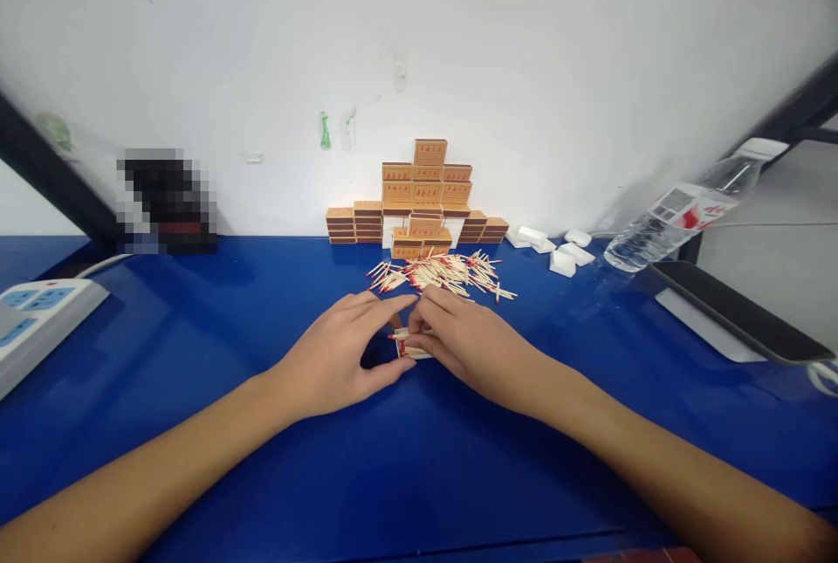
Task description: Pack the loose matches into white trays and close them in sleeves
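In the head view, a small white matchbox tray (422, 355) lies on the blue table (406, 476), with red-tipped matches in it. My left hand (333, 349) steadies the tray, its thumb at the near side and its fingers curved round the far side. Matches (393, 337) are pinched between the thumb and fingers of my right hand (468, 332) over the tray; how many is hidden. Just beyond both hands spreads a loose heap of matches (436, 271). My right fingers cover much of the tray.
Stacked matchboxes (427, 193) stand against the white wall (524, 48) behind the heap. Several white blocks (563, 262), a leaning plastic bottle (687, 205) and a dark phone (739, 310) are on the right. A power strip (45, 319) sits at left, near a blurred dark object (170, 201).
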Action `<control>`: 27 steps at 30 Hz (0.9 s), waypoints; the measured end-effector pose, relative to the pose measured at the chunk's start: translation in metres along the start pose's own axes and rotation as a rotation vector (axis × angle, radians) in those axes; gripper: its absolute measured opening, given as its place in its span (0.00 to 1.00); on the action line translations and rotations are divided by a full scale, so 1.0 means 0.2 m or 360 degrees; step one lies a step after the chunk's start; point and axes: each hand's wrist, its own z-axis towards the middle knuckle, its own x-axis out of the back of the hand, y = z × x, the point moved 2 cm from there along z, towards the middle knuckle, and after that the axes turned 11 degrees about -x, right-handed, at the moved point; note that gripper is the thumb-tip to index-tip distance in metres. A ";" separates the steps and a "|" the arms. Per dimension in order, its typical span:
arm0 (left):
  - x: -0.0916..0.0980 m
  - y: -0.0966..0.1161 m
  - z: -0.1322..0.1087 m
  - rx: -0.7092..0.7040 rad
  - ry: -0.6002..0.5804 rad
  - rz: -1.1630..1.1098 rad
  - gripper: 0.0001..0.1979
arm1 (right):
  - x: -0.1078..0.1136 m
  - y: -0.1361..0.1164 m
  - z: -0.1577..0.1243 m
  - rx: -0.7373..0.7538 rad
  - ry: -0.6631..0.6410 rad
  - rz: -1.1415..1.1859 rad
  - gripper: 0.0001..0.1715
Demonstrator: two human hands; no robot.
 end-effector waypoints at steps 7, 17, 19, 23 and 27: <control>0.01 -0.01 0.00 0.0014 0.0008 0.0030 0.32 | 0.05 0.04 -0.01 -0.0019 0.0007 0.0169 0.06; 0.01 0.00 -0.01 -0.0035 0.0020 0.0014 0.31 | 0.06 0.05 -0.03 -0.0029 -0.0041 0.0266 0.04; 0.00 0.01 0.00 -0.0062 0.0009 0.0012 0.31 | 0.05 0.04 -0.03 0.0016 -0.0009 0.0273 0.04; 0.00 0.03 0.00 -0.0116 0.0008 0.0027 0.31 | 0.01 0.03 -0.02 0.0084 -0.0022 0.0270 0.06; 0.00 0.03 0.00 -0.0107 0.0006 0.0034 0.31 | 0.00 0.02 -0.02 0.0127 -0.0005 0.0224 0.08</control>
